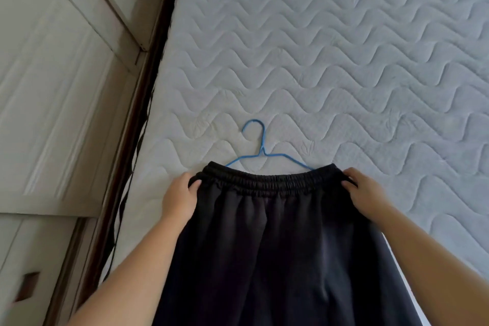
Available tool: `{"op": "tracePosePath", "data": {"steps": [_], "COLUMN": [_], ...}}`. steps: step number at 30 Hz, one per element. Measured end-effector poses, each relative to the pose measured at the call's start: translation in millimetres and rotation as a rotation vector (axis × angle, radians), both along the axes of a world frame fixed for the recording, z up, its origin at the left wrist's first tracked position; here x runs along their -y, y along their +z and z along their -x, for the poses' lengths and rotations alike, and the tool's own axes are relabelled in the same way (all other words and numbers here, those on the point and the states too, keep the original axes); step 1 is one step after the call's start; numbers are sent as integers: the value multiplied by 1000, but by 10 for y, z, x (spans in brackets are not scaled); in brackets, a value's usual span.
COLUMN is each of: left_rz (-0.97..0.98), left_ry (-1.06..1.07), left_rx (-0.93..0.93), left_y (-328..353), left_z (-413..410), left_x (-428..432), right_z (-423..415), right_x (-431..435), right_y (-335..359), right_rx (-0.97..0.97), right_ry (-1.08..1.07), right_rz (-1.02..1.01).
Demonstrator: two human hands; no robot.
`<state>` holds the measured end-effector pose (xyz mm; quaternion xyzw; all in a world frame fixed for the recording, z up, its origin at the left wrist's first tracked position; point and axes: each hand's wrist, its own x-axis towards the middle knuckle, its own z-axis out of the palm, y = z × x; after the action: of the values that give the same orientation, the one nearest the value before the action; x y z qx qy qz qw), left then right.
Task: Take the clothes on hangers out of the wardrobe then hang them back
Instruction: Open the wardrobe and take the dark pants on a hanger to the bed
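Here both hands, left (180, 200) and right (363, 190), forearms outstretched, pinching black trousers (270, 246) waistband ends over blue hanger (260, 149).

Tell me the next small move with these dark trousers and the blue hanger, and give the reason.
Probably lift the hanger's hook. The blue hanger lies flat on the mattress, its shoulders tucked into the waistband of the dark trousers. The left hand and right hand each pinch a waistband corner, so neither holds the hook.

Matt black cloth trousers (277, 233), quilted mattress (344, 61)
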<state>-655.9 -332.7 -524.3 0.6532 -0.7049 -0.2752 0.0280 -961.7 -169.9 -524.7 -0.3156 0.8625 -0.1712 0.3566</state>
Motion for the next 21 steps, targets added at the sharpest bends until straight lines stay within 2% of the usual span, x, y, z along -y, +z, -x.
{"op": "tracePosePath", "data": {"steps": [4,9,14,17,21], "left_rz": [213,245,277,242,78], "left_ry": [47,44,56,39,0], "left_rx": [39,44,57,54,59], "left_y": [-286,-340,-344,-318,-186], "left_z": [-27,-20,-4,-3,-47], "left_x": [-80,-56,-66,-57,-24], "right_z": [130,105,55,30,-44], "right_x": [-40,-8,-9,3,-21], "right_y": [-135,-131,-110,-106,-15], "right_rx": [-7,-103,-230,-214,-56], "right_ry": [-19,-70,-7,2,-35], "right_rz": [29,28,-26,-55,-13]}}
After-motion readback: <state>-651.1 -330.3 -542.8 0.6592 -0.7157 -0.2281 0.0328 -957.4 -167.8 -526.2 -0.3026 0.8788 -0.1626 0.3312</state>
